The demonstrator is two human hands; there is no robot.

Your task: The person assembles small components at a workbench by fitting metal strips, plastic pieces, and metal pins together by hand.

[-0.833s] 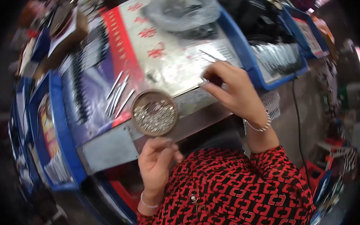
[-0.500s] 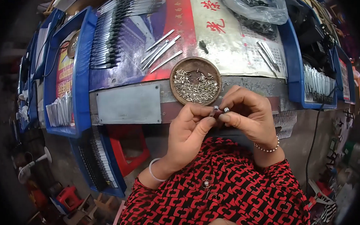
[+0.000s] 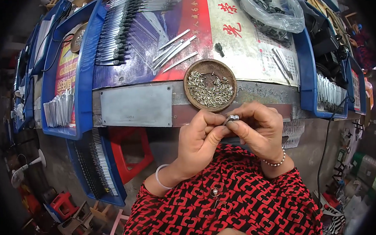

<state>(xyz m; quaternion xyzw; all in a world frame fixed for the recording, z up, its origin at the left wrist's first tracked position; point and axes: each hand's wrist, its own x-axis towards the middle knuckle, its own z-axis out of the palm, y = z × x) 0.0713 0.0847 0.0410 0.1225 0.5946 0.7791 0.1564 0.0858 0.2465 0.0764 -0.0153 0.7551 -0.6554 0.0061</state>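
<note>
Just in front of the bench edge, my left hand point(image 3: 199, 138) and my right hand point(image 3: 258, 126) meet with their fingertips pinched. Between them is a small silver metal piece point(image 3: 233, 117); only its bright end shows above my right thumb, and the fingers cover the remainder. Both hands appear to grip it. Right behind them stands a round brown bowl point(image 3: 187, 88) of small silver rivet-like pins point(image 3: 210, 91). Beyond the bowl, several slim flat metal strips point(image 3: 174, 52) lie loosely on the bench, with a small black part point(image 3: 219, 49) to their right.
Rows of black-ended metal strips point(image 3: 117, 32) lie at the far left. Blue trays point(image 3: 81, 76) with metal strips stand left and right. A clear bag of black parts point(image 3: 287, 16) sits at the far right. A red stool point(image 3: 145, 156) is below the bench.
The two silver ends, slightly apart before, now sit together at my fingertips. My right hand has shifted a little leftward and down. The whole view has moved slightly.
</note>
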